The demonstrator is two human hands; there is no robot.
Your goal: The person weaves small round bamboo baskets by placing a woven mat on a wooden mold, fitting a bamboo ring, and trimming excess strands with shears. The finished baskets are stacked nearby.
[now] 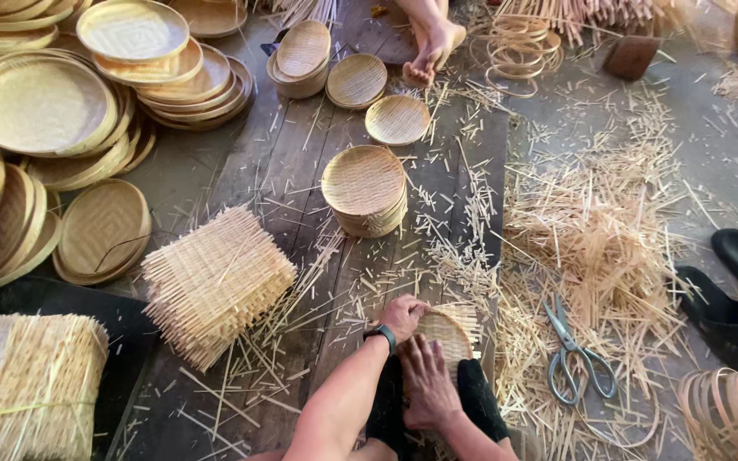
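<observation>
Hands are pressing a small round woven bamboo tray [448, 335]: left hand [403, 318] gripping its ten o'clock rim, right hand [427, 386] lying spread at six.

The left hand [403, 318] grips the upper rim of a small woven bamboo tray [448, 335]. The right hand [426, 386] lies flat, palm down, on the tray's near edge. Scissors [572, 354] lie just right of the tray on the plank floor [301, 154] among bamboo offcuts [595, 230]. A stack of finished trays [366, 189] stands beyond the hands.
</observation>
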